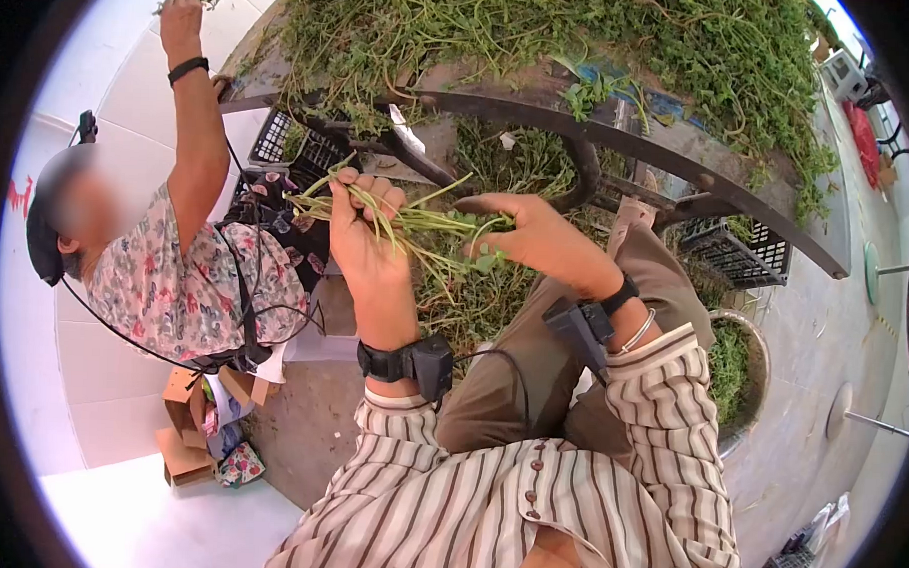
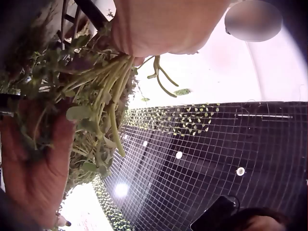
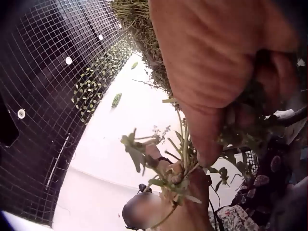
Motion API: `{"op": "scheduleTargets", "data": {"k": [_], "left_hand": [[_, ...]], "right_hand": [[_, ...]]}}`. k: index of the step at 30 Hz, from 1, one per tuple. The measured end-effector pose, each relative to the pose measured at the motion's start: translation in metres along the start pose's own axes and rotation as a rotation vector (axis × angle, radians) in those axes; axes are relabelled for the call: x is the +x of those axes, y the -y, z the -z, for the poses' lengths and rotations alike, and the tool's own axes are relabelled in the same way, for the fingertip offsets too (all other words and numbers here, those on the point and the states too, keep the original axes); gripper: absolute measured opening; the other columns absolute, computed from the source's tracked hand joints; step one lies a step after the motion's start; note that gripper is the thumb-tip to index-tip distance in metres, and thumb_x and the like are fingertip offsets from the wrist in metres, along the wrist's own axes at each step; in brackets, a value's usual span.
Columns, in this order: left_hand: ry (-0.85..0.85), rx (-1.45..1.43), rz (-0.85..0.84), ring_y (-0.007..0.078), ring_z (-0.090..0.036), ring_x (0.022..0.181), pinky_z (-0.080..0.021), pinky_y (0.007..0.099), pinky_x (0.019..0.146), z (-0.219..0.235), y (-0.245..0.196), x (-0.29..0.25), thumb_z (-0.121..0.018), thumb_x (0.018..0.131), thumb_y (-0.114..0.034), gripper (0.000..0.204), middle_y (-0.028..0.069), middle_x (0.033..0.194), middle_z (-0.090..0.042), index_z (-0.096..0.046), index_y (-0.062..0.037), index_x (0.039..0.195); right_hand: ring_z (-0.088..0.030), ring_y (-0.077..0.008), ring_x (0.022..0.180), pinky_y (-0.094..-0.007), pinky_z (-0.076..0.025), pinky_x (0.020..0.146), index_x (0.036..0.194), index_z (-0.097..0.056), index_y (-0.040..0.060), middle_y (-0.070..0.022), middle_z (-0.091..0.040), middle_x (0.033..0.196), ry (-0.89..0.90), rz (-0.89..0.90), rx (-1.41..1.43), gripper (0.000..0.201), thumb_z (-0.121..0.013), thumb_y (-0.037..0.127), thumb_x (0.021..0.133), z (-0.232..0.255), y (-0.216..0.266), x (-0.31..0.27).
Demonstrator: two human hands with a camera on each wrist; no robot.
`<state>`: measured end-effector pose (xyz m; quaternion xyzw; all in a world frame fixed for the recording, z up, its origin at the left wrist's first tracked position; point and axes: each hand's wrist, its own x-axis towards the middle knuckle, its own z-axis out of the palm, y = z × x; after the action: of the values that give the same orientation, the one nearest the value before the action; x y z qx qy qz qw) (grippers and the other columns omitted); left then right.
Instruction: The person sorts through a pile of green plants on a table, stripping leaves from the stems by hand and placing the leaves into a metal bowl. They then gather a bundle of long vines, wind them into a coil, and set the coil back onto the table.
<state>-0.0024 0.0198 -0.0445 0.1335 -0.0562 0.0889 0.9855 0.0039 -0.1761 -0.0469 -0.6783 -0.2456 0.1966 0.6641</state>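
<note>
My left hand (image 1: 371,236) grips a small bunch of long green stems (image 1: 417,221), its fingers curled round their cut ends. The stems fan out to the right toward small leaves. My right hand (image 1: 546,242) is at that leafy end, thumb and fingers curved about the leaves. Seen from the right wrist, leafy sprigs (image 3: 163,178) hang by the right thumb, and the curled fingers partly hide more leaves. In the left wrist view the stems (image 2: 113,91) come out below the left hand (image 2: 168,24), with the right hand (image 2: 41,168) behind the leaves.
A large heap of greens (image 1: 544,27) covers the dark-rimmed table (image 1: 620,130) ahead. More greens lie below, near black crates (image 1: 741,249). A round tub (image 1: 756,380) of greens stands right of my leg. Another person (image 1: 175,264) at the left raises a sprig; cardboard boxes (image 1: 184,430) sit behind.
</note>
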Motion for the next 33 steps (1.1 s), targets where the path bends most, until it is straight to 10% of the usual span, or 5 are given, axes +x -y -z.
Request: {"op": "scheduleTargets", "data": {"k": [23, 33], "left_hand": [[-0.101, 0.071, 0.144, 0.0073, -0.025, 0.048, -0.021, 0.0213, 0.042, 0.033, 0.003, 0.014, -0.043, 0.093, -0.024, 0.019, -0.0037, 0.061, -0.03, -0.046, -0.0071, 0.085], [-0.228, 0.085, 0.363, 0.0079, -0.022, 0.048, -0.017, 0.0228, 0.04, 0.058, 0.049, 0.059, -0.043, 0.092, -0.021, 0.02, -0.0032, 0.06, -0.027, -0.046, -0.0064, 0.079]], "right_hand": [[-0.036, -0.0025, 0.048, -0.0198, -0.028, 0.042, 0.101, -0.061, 0.003, 0.0056, -0.045, 0.058, -0.013, -0.248, 0.19, 0.022, -0.056, 0.014, 0.083, -0.032, -0.017, -0.004], [-0.04, -0.0164, 0.052, -0.0328, -0.037, 0.051, 0.08, -0.052, -0.0052, -0.0125, -0.046, 0.058, -0.167, -0.066, -0.113, 0.018, -0.053, 0.013, 0.076, -0.013, -0.016, -0.007]]}}
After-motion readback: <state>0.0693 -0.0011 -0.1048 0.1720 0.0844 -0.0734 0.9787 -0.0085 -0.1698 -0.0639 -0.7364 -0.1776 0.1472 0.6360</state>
